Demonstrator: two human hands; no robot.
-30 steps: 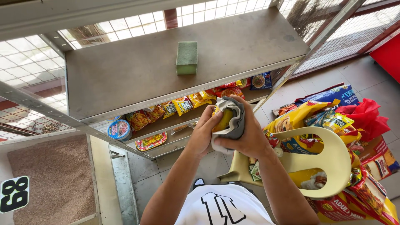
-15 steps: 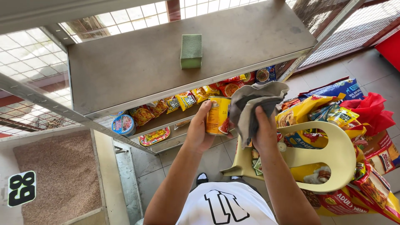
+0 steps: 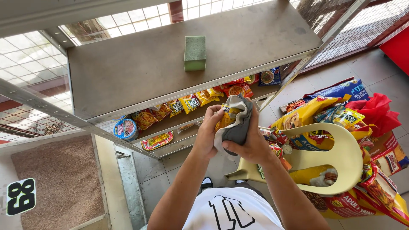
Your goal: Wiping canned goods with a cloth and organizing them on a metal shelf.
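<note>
You hold a yellow can (image 3: 225, 119) in front of your chest, above the floor and just before the lower shelf (image 3: 170, 123) of snack packets (image 3: 187, 103). Your left hand (image 3: 208, 134) has its fingers clamped on the left side of the can. Your right hand (image 3: 251, 142) presses a grey cloth (image 3: 236, 125) on it, with its fingers closed over the cloth. The cloth covers most of the can, so I judge the wiping is in the middle; how much is clean I cannot tell. The can's long axis seems to stand nearly upright, with the top tilted a little away from you. The top shelf (image 3: 140, 68) carries only a green sponge (image 3: 195, 53). A yellow plastic chair (image 3: 328, 157) with pet food bags (image 3: 306, 113) is at your right.
</note>
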